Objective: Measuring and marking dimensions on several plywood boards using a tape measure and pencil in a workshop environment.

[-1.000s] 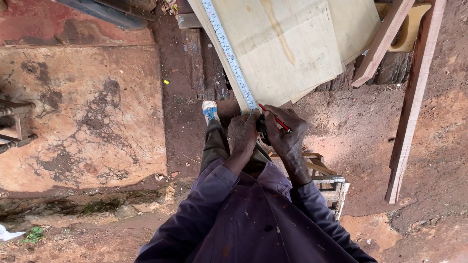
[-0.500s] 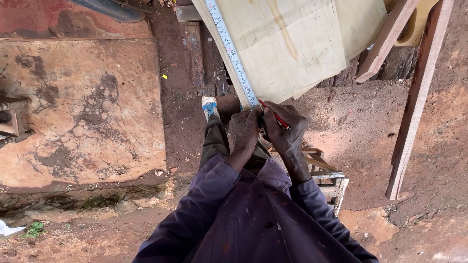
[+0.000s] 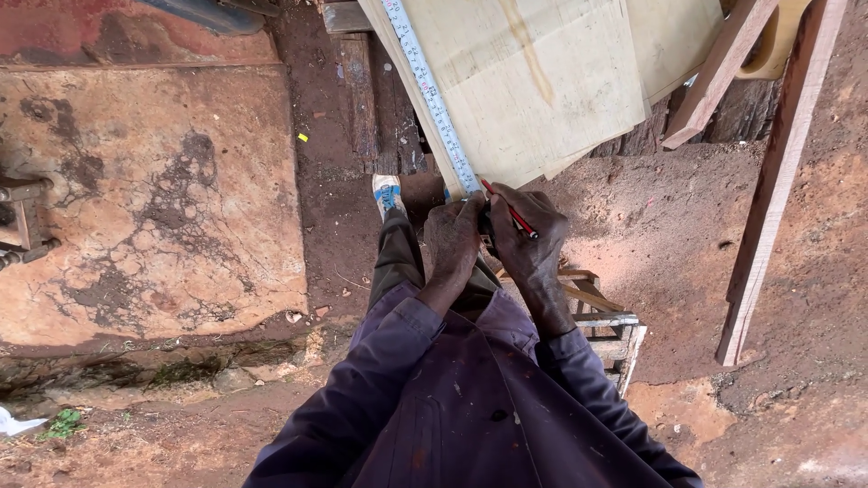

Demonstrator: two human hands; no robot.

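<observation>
The left hand (image 3: 454, 237) is seen curled, its fingers pressed down on the near end of a tape measure (image 3: 432, 99) at the lower edge of a pale wooden board (image 3: 533, 90). Whether the tape's case is gripped beneath the fingers cannot be told. The right hand (image 3: 529, 242) is closed around a red pencil (image 3: 508, 208), which is held slanted with its tip at the board's near edge, just beside the end of the tape. The two hands are held close together, almost touching.

The tape — a narrow, pale blade with fine dark markings — is laid flat along the board's left edge and runs away toward the top of the view. The board is smooth and light, with a brownish streak down its grain; a second pale sheet is overlapped beside it. Rough reddish planks (image 3: 782, 172) are leaned at the right. The ground (image 3: 687, 244) is covered with red earth and sawdust, and a cracked, stained concrete slab (image 3: 154, 190) is seen at the left. A blue-and-white shoe (image 3: 388, 193) is planted below the board, and purple sleeves (image 3: 380, 380) are worn.
</observation>
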